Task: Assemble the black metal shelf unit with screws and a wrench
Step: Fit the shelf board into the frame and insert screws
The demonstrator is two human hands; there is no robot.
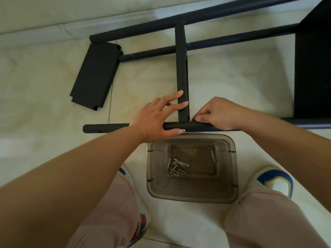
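The black metal shelf unit (181, 68) lies on its side on the pale tiled floor (44, 77), partly built. It is matte black throughout: round tubes run left to right, and a flat, narrow shelf panel (182, 56) stands on edge between them, running from the far tube (143, 27) across a middle tube (161, 51) down to the near tube (107, 128). Small holes show near the left ends of the near and middle tubes. At the right edge a broad dark panel (313, 68) of the same unit rises out of view. A loose shelf panel (96, 76), with notched corners, lies flat on the floor to the left, just beside the ends of the far and middle tubes.

The left hand (157, 117) rests on the joint where the upright panel meets the near tube: its fingers are spread and straight across the panel's lower end, and the thumb lies along the tube, with a small silvery screw head (183, 130) at its tip. The right hand (216, 113) is curled on the other side of the same joint, fingertips pinched together against the tube's top; what they pinch is hidden.

Just below the near tube, between the person's shoes, sits a translucent brownish plastic container (231, 176) holding screws (176, 170), nuts and a small flat wrench (180, 162).
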